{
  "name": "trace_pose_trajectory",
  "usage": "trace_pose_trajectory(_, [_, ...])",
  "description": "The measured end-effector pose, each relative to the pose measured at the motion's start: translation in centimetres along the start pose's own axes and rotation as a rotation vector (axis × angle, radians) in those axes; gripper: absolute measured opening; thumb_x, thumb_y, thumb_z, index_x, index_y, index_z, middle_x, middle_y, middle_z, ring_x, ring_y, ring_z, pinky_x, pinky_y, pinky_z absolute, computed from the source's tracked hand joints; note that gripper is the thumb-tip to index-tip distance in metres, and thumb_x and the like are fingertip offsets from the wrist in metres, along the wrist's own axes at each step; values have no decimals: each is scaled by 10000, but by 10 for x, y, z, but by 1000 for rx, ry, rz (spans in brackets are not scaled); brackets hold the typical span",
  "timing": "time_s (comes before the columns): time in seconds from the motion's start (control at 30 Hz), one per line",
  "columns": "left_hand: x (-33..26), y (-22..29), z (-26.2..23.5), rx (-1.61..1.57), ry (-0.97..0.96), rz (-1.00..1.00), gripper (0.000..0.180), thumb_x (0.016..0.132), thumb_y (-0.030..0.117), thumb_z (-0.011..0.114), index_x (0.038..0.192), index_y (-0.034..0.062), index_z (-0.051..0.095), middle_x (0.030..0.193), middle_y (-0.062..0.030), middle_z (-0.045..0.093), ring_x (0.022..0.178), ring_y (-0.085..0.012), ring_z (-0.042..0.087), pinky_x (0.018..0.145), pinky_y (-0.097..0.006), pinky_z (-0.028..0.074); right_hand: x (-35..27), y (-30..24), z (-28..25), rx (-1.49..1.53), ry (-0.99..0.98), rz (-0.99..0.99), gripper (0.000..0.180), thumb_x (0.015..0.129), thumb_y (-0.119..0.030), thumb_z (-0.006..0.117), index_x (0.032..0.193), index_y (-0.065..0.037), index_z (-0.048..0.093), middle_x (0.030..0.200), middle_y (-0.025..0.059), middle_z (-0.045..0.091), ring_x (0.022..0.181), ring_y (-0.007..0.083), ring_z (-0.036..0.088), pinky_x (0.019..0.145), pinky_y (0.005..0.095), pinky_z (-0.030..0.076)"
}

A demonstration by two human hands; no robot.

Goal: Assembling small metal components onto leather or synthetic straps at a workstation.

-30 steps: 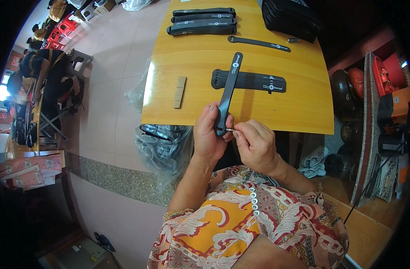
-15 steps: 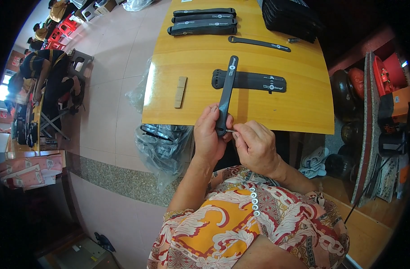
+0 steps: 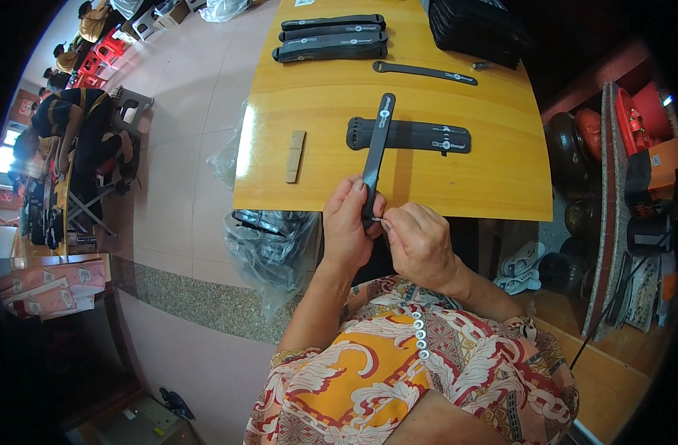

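Note:
Near the table's front edge, my left hand (image 3: 346, 231) is closed around the lower end of a black strap (image 3: 380, 141) with white print, which points up and away over the tabletop. My right hand (image 3: 422, 241) pinches a small, thin metal piece (image 3: 380, 219) against that lower end; its exact kind is too small to tell. Behind the held strap lies a flat pile of similar black straps (image 3: 428, 137) with rounded, holed ends at the left. Farther back rests one single strap (image 3: 428, 73), with bundles of stacked straps (image 3: 331, 49) at the far left.
The yellow wooden table (image 3: 279, 111) bears a tan strip (image 3: 296, 157) at left, a tall black stack (image 3: 476, 33) at far right and a small dark cylinder (image 3: 483, 66). A plastic bag (image 3: 268, 252) hangs below the left edge. A shelf (image 3: 606, 208) stands right; people sit far left.
The held strap's lower end has turned slightly, so its hole shows less. My hands stay almost in place, and the table appears shifted a little as the view moves.

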State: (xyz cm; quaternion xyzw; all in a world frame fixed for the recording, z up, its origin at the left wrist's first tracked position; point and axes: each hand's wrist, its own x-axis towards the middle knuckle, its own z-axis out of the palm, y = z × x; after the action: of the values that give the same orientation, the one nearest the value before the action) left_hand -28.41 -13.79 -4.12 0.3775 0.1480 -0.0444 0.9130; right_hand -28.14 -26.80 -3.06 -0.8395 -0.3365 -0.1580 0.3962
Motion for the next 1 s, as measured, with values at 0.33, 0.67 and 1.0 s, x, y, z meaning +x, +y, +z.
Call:
trace_pose_trajectory(0.33, [0,-12,-5,533,36,408,192,957,177,436,1045,9,466,653,1,490,517,-34,397,416,-185,305,0,2,3,433,-3,309,82,715,39,584,776,6,540,637,136,483,597,321,523,517,394,406])
trace_pose_trajectory(0.67, [-3,-6,2,616,33,413,181,959,160,430,1005,-7,481,636,21,457,496,-22,359,401,-183,283,-1,4,8,340,14,174,124,680,68,580,791,16,557,637,149,495,556,310,500,504,384,403])
trace_pose_trajectory(1.0, [-5,-11,1,718,71,475,174,959,146,429,994,-16,482,613,19,450,500,-28,377,416,-181,310,-7,7,8,536,-80,327,99,844,-74,544,811,15,572,671,152,555,518,294,485,494,327,388])
